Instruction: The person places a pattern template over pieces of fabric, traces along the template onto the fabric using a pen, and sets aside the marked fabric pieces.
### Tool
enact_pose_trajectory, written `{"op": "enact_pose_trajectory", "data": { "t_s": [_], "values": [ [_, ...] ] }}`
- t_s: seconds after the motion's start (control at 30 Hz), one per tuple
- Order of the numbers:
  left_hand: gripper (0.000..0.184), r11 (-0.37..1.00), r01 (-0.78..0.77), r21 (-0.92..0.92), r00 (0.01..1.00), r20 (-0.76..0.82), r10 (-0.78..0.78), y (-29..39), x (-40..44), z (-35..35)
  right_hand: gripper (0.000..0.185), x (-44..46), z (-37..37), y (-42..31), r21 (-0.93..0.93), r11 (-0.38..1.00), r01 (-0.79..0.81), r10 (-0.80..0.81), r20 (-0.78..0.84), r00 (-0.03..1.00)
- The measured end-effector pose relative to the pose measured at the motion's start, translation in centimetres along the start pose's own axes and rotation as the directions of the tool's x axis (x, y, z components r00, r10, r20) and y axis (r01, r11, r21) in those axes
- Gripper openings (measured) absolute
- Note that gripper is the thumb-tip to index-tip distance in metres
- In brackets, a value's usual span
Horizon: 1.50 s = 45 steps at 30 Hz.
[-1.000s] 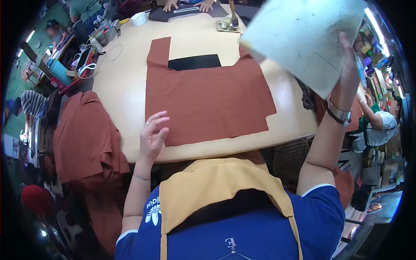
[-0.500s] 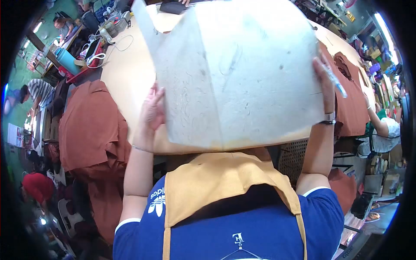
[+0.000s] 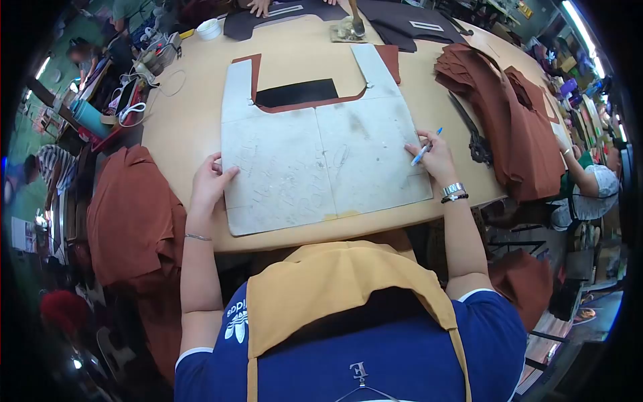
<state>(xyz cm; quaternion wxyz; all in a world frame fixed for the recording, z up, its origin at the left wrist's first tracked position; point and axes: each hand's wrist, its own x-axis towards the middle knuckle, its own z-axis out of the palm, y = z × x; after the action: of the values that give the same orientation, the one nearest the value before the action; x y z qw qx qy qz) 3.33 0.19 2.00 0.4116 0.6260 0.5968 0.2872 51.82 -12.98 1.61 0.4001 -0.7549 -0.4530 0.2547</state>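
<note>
A grey-white pattern template with a U-shaped cut-out and pencilled writing lies on the table in front of me. Reddish-brown leather shows from beneath it along the cut-out and beside its two straps. Inside the cut-out is a flat black piece. My left hand is closed at the template's left edge, thumb on top, its other fingers along the side. At the right edge, my right hand grips a blue-and-white pen while its fingers touch the template.
Scissors lie right of the template, beside piled brown leather. More leather drapes over the left edge. Dark pieces and a brush lie at the back, near another person's hand. A blue bottle stands left.
The template has come down from its raised, tilted position to lie flat on the table, uncovering the black piece and scissors. Both hands moved with it; the pen stays in my right hand.
</note>
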Motion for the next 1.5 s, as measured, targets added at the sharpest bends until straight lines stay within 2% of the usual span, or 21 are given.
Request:
{"op": "enact_pose_trajectory", "data": {
  "t_s": [0.17,0.47,0.67,0.73,0.8,0.83,0.93,1.0,1.03,1.07,1.1,1.17,1.27,1.3,1.37,1.4,1.43,1.47,1.5],
  "values": [
    [0.058,0.997,-0.032,0.072,0.999,-0.021,0.033,-0.1,1.7,0.2,0.055,1.0,0.7,1.2,-0.029,0.999,0.026,-0.028,-0.064,0.998],
    [0.059,0.974,-0.041,0.224,0.999,-0.005,0.043,0.3,2.4,0.0,0.055,1.8,1.0,1.9,0.004,1.0,0.001,0.0,-0.069,0.998],
    [0.059,0.955,-0.02,0.296,0.999,-0.021,0.028,1.6,2.1,0.1,0.056,2.3,0.9,2.5,-0.13,0.99,0.046,-0.056,-0.07,0.996],
    [0.058,0.954,-0.004,0.301,1.0,-0.022,0.012,1.6,2.2,0.2,0.055,1.7,0.4,0.8,-0.231,0.972,0.037,-0.053,-0.06,0.997],
    [0.058,0.9,-0.017,0.436,0.999,-0.035,0.036,1.8,2.2,0.0,0.05,1.4,0.1,-0.1,-0.319,0.946,0.06,-0.082,-0.055,0.995],
    [0.057,0.866,-0.022,0.5,0.998,-0.042,0.05,1.5,2.4,-0.1,0.047,1.3,0.0,0.0,-0.291,0.955,0.056,-0.073,-0.049,0.996],
    [0.055,0.956,-0.101,0.276,0.994,-0.02,0.11,-1.8,3.7,-0.2,0.037,2.1,-0.4,1.2,-0.151,0.985,0.087,-0.096,-0.053,0.994],
    [0.052,0.989,-0.124,0.082,0.992,0.004,0.125,-3.0,3.8,-0.4,0.038,2.6,-1.1,2.0,0.019,0.998,-0.052,0.052,0.006,0.999],
    [0.052,0.99,-0.136,0.041,0.991,0.012,0.135,-3.3,3.7,-0.3,0.038,2.5,-1.4,1.9,0.101,0.987,-0.124,0.12,0.042,0.992],
    [0.051,0.989,-0.147,0.001,0.989,0.015,0.147,-3.4,3.6,-0.3,0.042,2.4,-1.6,1.8,0.154,0.976,-0.157,0.146,0.084,0.986],
    [0.05,0.987,-0.157,-0.039,0.987,0.016,0.158,-3.3,3.4,-0.4,0.042,2.1,-1.6,1.9,0.154,0.98,-0.123,0.115,0.061,0.992],
    [0.051,0.988,-0.157,0.006,0.987,0.032,0.157,-3.3,3.4,-0.3,0.043,1.8,-1.2,1.9,0.153,0.987,-0.05,0.046,0.028,0.999],
    [0.052,0.983,-0.178,0.048,0.984,0.039,0.176,-4.1,4.0,-0.8,0.042,0.9,-1.4,0.6,0.084,0.994,-0.065,0.063,0.025,0.998],
    [0.052,0.978,-0.197,0.072,0.98,0.034,0.195,-4.2,4.1,-0.8,0.043,1.6,-1.3,1.8,0.022,1.0,-0.009,0.009,0.0,1.0],
    [0.051,0.981,-0.193,-0.014,0.981,0.024,0.193,-4.4,4.1,-0.5,0.044,2.0,-1.2,2.5,0.017,1.0,0.015,-0.015,0.013,1.0],
    [0.052,0.987,-0.163,0.009,0.986,0.017,0.163,-3.7,3.6,-0.4,0.044,2.1,-1.0,2.7,0.024,1.0,-0.01,0.01,-0.001,1.0],
    [0.052,0.991,-0.134,0.03,0.991,0.011,0.134,-2.9,3.3,-0.4,0.044,2.4,-1.1,3.1,-0.044,0.997,0.058,-0.059,-0.014,0.998],
    [0.054,0.987,-0.156,0.044,0.988,0.007,0.156,-3.6,3.7,-0.4,0.043,1.9,-1.1,2.1,-0.076,0.997,0.022,-0.024,-0.023,0.999],
    [0.055,0.981,-0.183,0.059,0.983,0.01,0.182,-4.6,4.2,-0.4,0.042,1.9,-0.9,2.4,0.016,1.0,-0.008,0.008,-0.038,0.999]
  ]
}}
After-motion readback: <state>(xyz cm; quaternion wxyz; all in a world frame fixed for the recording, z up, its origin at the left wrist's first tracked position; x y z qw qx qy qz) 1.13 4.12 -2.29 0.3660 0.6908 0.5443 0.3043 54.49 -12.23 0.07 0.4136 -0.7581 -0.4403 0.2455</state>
